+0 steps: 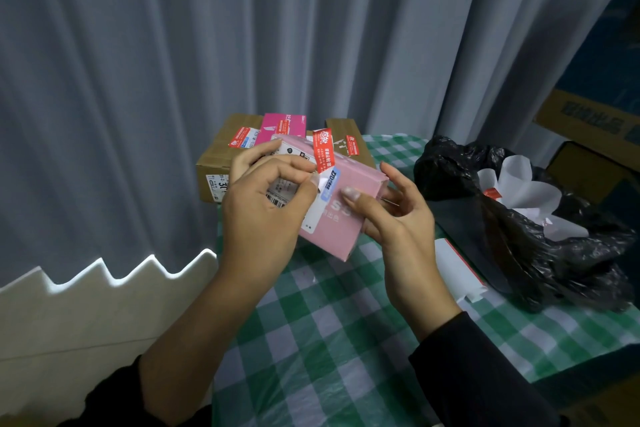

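A pink cardboard box (341, 218) with shipping labels is held tilted above the green checked tablecloth (322, 329). My right hand (398, 218) holds the box from its right side, thumb pressed on the top face and fingers underneath. My left hand (266, 204) covers the box's left part and pinches the lower end of a red and white tape strip (323, 151), which stands peeled up from the box.
Behind the pink box stand two brown cartons (221, 156) with a magenta box (282, 124) on top. A black rubbish bag (540, 229) holding white paper sits at the right, beside a white flat packet (457, 267). Grey curtains hang behind.
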